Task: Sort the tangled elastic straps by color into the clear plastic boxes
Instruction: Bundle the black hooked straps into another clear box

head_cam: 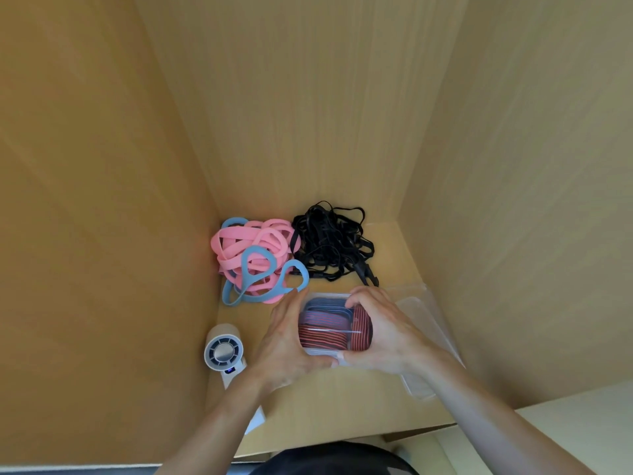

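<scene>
A small clear plastic box (320,354) sits on the wooden desk, packed with red-and-blue striped elastic straps (325,329). My left hand (286,347) cups its left side and my right hand (383,332) cups its right side, thumbs meeting at the near edge. Behind it, in the back left corner, lies a tangle of pink straps (253,248) with blue straps (255,279) looped through it. A heap of thin black straps (330,245) lies just to the right of the pink tangle.
A second clear plastic box (426,323) lies to the right, partly under my right forearm. A small white handheld fan (224,354) rests on the desk at the left. Wooden walls close in the desk on the left, back and right.
</scene>
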A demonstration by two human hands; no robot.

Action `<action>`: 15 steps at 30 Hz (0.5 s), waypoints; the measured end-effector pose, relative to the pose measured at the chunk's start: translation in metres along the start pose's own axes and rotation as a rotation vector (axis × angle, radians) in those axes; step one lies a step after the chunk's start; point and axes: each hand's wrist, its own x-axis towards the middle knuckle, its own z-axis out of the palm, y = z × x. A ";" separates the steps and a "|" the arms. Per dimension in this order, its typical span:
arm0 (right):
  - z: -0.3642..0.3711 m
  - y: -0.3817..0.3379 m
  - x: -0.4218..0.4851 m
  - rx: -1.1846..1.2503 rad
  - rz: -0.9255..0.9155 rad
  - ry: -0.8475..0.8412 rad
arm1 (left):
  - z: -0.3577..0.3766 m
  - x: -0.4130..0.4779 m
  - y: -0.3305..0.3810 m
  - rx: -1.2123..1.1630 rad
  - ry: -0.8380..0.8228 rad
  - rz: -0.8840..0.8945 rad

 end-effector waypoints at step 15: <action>0.003 0.008 -0.001 0.032 0.001 0.000 | 0.004 -0.003 0.000 -0.052 0.065 -0.016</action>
